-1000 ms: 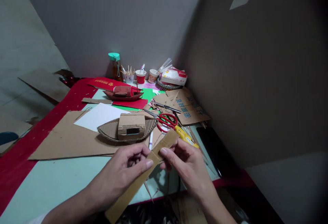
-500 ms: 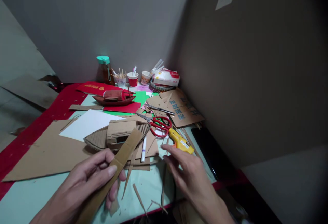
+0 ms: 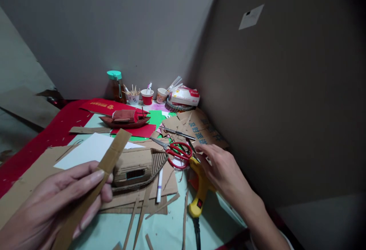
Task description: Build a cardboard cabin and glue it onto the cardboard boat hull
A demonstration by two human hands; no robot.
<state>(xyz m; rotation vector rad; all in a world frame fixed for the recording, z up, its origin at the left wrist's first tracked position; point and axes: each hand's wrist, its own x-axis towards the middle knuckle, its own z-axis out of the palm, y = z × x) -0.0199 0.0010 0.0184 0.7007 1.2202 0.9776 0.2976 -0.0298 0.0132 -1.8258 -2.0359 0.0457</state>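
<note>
My left hand (image 3: 54, 200) holds a long folded cardboard strip (image 3: 111, 158) that slants up to the right, its top end in front of a cardboard boat model (image 3: 137, 168). My right hand (image 3: 221, 168) reaches to the right of the boat and grips a yellow glue gun (image 3: 200, 194), its nozzle end lifted from the pale green mat (image 3: 166, 231). Red-handled scissors (image 3: 178, 151) lie just left of that hand. A white marker pen (image 3: 159, 185) lies between the boat and the glue gun.
A red boat model (image 3: 126, 117) sits farther back on red and green paper. Cups with sticks (image 3: 147, 96), a teal-capped bottle (image 3: 114, 86) and a bowl (image 3: 184, 96) stand by the wall. Cardboard sheets (image 3: 197, 126), a craft knife (image 3: 178, 132) and thin offcuts litter the table. A grey wall stands close on the right.
My right hand let go of the strip, moved right and took hold of the glue gun. My left hand carried the strip to the left and raised it.
</note>
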